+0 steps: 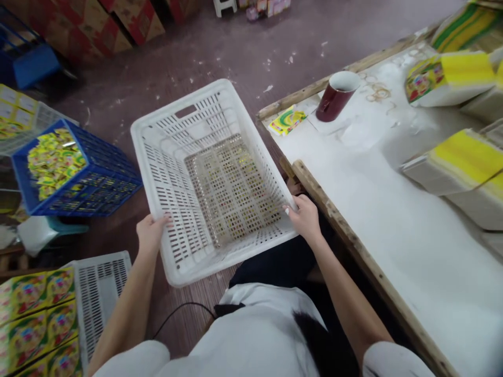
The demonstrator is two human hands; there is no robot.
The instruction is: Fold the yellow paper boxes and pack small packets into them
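Observation:
A white plastic basket [178,262] with slotted walls hangs tilted in front of my body, its open top facing me. Nothing lies inside; yellow specks show through its grid bottom. My left hand [151,233] grips the rim on the left side, with the fingertips over the inner wall. On the opposite side, my right hand [305,215] is closed round the rim, close to the wooden edge of the table.
The white-topped table [396,230] on the right bears a dark red mug [334,102], a yellow packet [288,120] and yellow-white stacks [467,157]. At left stand a blue crate [106,173] of yellow packets and a white crate [100,288] with yellow boxes [39,314].

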